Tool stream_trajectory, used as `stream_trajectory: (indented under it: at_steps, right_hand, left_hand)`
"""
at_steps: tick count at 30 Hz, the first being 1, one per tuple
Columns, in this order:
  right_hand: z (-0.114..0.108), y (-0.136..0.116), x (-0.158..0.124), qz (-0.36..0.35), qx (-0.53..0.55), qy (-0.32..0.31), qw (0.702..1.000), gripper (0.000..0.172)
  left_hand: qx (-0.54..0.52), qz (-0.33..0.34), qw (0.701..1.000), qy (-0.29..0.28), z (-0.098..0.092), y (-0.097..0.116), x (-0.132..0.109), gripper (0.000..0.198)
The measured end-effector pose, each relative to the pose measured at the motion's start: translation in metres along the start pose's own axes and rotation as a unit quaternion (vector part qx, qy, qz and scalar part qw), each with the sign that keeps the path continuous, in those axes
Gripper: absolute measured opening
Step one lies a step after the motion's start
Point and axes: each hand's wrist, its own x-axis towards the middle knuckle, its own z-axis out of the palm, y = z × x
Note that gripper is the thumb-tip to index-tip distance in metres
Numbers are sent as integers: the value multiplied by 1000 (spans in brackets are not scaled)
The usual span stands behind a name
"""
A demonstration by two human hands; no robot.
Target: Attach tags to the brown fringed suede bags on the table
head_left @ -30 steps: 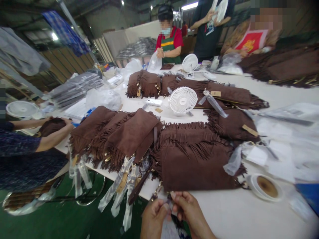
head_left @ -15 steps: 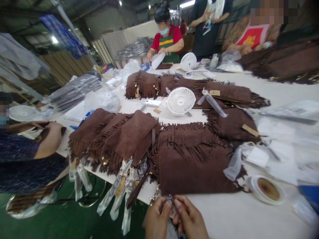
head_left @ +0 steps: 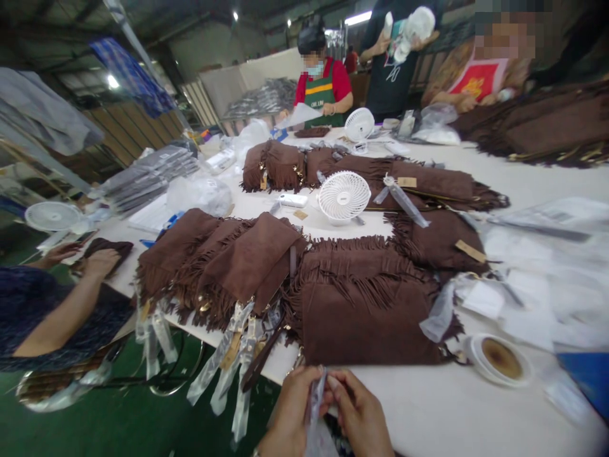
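At the front edge of the table, my left hand (head_left: 291, 406) pinches a narrow strip of clear plastic wrap (head_left: 314, 409). My right hand (head_left: 358, 406) is closed beside it, fingertips on the same plastic near its upper end. Whatever the wrap covers is hidden by my fingers. Just beyond my hands lies a brown suede fringed bag (head_left: 371, 324), flat on the table. A brown strap (head_left: 261, 365) hangs over the edge to the left, near plastic-wrapped straps (head_left: 242, 406) from a row of similar bags (head_left: 252, 254).
A white fan (head_left: 344, 195) stands mid-table, with more brown bags (head_left: 419, 174) behind it. To the right are a round tub (head_left: 499, 360) with brown contents and loose plastic sheets (head_left: 533, 304). A co-worker's arm (head_left: 61, 311) is at left; other people stand across the table.
My hands have turned slightly, and more of the clear plastic strip now shows between them. The left co-worker's hands have shifted with a brown piece; people across have moved their hands.
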Motion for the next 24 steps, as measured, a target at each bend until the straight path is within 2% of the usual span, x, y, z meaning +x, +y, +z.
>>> stream_trajectory:
  at_steps: [4,9,12,18,21,24]
  right_hand:
    - [-6,-5,-9,-33,-36,33,998,41]
    - [-9,-3,-12,-66,-40,74,994,41]
    - [-11,-4,-6,-59,-45,55,996,43]
    - [-15,-3,5,-35,-70,3,997,38]
    - [-13,1,8,-36,-89,-3,995,36]
    - [-10,3,10,-29,-109,10,994,35]
  left_hand:
    - [-17,11,999,-38,0,2,-1,11]
    - [13,8,1000,-17,-1,0,-11,22]
    - [34,26,999,-8,1,0,-16,28]
    - [90,57,994,-23,-2,-5,-13,51]
    - [56,52,996,-43,-5,-8,-14,49]
    - [-17,30,999,-22,-5,-9,-17,48]
